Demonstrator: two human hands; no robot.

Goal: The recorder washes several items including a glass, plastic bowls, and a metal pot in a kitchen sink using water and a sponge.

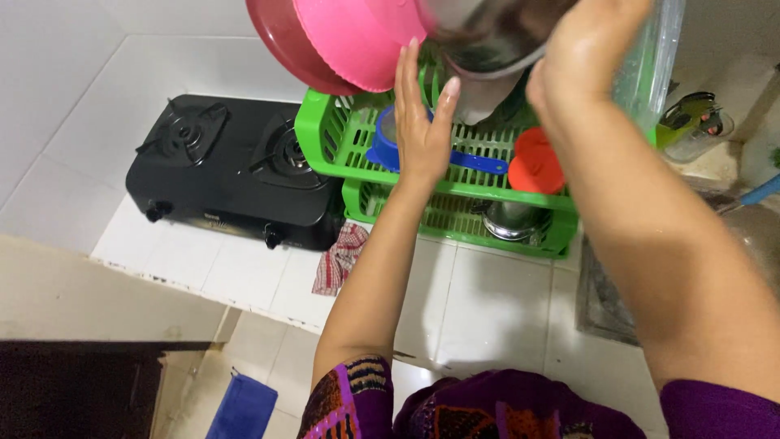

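Note:
My left hand (pixel 422 122) is raised with its fingers straight and apart, pressed flat against a pink plastic bowl (pixel 357 36) that leans on a darker red bowl (pixel 280 41) at the top of a green dish rack (pixel 325 134). My right hand (pixel 585 45) grips a shiny steel bowl (pixel 487 36) held high over the rack, just right of the pink bowl. A blue-rimmed strainer (pixel 390 146) with a blue handle lies in the rack's upper tier under my left hand. An orange-red cup (pixel 535 162) sits beside it.
A black two-burner gas stove (pixel 231 167) stands left of the rack on the white tiled counter (pixel 479 309). A checked cloth (pixel 341 260) lies by the stove. A steel pot (pixel 512 219) sits in the lower tier. A glass container (pixel 695 126) stands at far right near the sink (pixel 756 236).

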